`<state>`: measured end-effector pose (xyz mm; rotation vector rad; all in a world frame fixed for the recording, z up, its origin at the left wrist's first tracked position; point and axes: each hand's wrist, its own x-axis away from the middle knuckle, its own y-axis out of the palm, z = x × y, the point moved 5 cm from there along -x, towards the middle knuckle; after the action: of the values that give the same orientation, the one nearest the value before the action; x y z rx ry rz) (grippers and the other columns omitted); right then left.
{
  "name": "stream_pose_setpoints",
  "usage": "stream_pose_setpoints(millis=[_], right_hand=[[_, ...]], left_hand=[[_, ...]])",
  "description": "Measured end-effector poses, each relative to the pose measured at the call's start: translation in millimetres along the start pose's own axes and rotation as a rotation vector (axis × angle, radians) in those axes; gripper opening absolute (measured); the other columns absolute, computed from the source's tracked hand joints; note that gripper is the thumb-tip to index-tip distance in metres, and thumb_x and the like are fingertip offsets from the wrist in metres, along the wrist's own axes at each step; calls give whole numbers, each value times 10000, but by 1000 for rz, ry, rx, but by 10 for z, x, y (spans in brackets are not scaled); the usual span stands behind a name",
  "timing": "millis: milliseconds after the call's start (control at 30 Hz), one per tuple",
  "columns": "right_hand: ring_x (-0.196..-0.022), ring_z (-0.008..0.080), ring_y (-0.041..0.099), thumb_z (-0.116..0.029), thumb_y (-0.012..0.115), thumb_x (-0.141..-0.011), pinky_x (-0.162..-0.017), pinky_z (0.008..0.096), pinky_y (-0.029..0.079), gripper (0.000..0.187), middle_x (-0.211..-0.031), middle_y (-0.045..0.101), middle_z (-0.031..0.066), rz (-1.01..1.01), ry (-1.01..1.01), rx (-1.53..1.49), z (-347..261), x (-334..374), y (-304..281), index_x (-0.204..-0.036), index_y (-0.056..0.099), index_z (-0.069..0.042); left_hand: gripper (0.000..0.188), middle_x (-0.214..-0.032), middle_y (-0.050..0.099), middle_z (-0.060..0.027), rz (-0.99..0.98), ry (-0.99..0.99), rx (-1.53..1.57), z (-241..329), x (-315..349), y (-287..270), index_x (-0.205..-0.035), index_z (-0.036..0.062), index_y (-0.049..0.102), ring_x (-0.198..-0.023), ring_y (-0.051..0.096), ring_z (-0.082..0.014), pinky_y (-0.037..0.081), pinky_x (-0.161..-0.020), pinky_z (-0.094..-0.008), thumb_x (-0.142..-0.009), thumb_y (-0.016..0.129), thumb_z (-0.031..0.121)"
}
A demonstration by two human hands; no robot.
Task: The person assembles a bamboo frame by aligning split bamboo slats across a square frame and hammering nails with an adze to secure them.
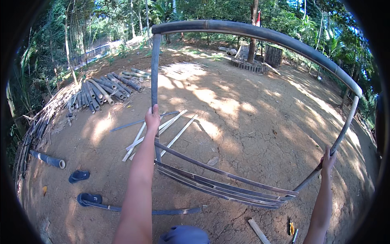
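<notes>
Both my hands hold up a rectangular bamboo frame [260,33] made of dark poles. My left hand [152,118] is wrapped round its left upright, a little below the middle. On the right upright, my right hand [328,158] is closed at about the same level. A thick dark pole forms the frame's far top edge. Several split bamboo slats [227,188] run across the end nearest me, close together, with one slat set apart above them. Through the wide opening between top pole and slats, bare soil shows.
Pale bamboo strips [176,136] lie crossed beyond my left hand. A bamboo pole pile [107,89] is at far left. Flip-flops [79,176], a cut bamboo piece [48,159] and a long dark strip [174,212] lie near left. Yellow-handled pliers [291,228] and a flat piece [258,231] lie near right.
</notes>
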<state>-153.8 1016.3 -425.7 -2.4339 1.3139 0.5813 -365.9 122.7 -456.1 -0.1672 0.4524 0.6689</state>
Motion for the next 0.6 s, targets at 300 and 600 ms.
stream_pose_setpoints(millis=[300, 600], right_hand=[[-495, 92, 491, -308, 741, -966, -457, 286, 429, 336, -656, 461, -29, 9, -54, 12, -307, 115, 85, -933, 468, -116], [-499, 111, 544, -364, 756, -956, -467, 295, 449, 394, -683, 481, -13, -22, 18, 39, -375, 229, -118, -951, 466, -96]], left_hand=[[597, -667, 492, 26, -132, -111, -73, -224, -170, -71, -863, 88, 569, -592, 524, -102, 431, -570, -290, -1022, 481, 657], [583, -640, 481, 21, -194, -81, -27, -286, -166, 75, -825, 111, 518, -576, 509, -100, 407, -563, -280, -1013, 496, 663]])
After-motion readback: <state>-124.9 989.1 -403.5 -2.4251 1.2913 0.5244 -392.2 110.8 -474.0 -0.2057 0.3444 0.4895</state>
